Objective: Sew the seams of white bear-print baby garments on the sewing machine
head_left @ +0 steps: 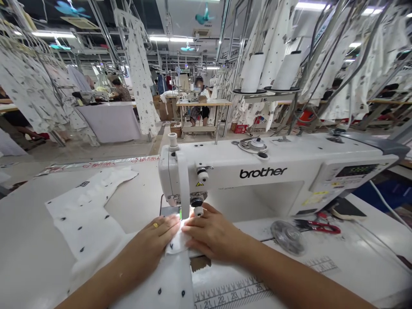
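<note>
White fabric with small dark motifs (93, 219) lies on the sewing machine table and runs under my hands to the needle area. My left hand (157, 234), with a ring on one finger, rests flat on it just left of the presser foot; its thumb is hidden. Close to the needle, my right hand (212, 234) has its thumb and fingers closing on the fabric edge. The white sewing machine (231, 171) stands right in front of both hands. Its lamp lights the fingertips, and the needle itself is hidden.
Red-handled thread snips (318, 226) and a clear round disc (288, 237) lie on the table at right. A printed ruler scale (238, 294) runs along the near edge. Thread cones (254, 73) stand behind the machine. Garments hang around, and people sit at other machines farther back.
</note>
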The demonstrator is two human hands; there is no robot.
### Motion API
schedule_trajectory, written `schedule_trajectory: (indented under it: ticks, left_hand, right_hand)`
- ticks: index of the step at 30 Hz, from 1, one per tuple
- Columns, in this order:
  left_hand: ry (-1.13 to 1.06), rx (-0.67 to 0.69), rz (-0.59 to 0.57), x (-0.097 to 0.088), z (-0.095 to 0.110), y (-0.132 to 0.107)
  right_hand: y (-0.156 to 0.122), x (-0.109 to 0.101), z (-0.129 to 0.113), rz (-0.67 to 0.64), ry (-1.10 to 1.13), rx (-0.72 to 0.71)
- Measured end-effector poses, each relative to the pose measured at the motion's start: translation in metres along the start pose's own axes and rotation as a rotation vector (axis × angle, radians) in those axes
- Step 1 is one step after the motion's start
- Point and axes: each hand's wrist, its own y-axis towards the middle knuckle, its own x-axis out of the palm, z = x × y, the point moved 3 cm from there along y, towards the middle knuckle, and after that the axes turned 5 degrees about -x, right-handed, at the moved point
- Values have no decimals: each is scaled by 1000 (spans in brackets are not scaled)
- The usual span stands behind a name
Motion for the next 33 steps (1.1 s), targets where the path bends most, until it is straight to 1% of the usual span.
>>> schedule_trajectory:
  ticks: [4,7,10,13,17,19,22,28,31,33]
  left_hand:
    - [44,13,20,-5,2,2]
    - [72,97,59,-12,8,1]
    - [44,179,85,-16,10,-1]
    - [35,172,89,-17,5,2]
    - [-15,158,80,-16,-8,12]
    - [-36,163,70,-16,-12,15]
    - [14,167,58,-18,-10,14]
    - [55,214,-23,-23,2,11]
    - [99,199,-22,-22,-1,14]
    - [123,194,8,-21,-3,17]
  right_hand:
    - [0,-1,-3,-39,-9,-25]
    - [0,-1,-3,-29,-12,-16]
    - [0,-1,-4,-24,-25,-22]
    - [0,1,-2,-33,-51,-7]
    - [-1,1,3,-55,-71,95]
    - [-2,1,5,-60,-61,110]
    - [-2,0,5,-58,-37,86]
    - [-2,0,4,-48,-42,90]
    - [-2,-1,6,-69,-49,138]
    - [-2,-1,6,-86,-41,160]
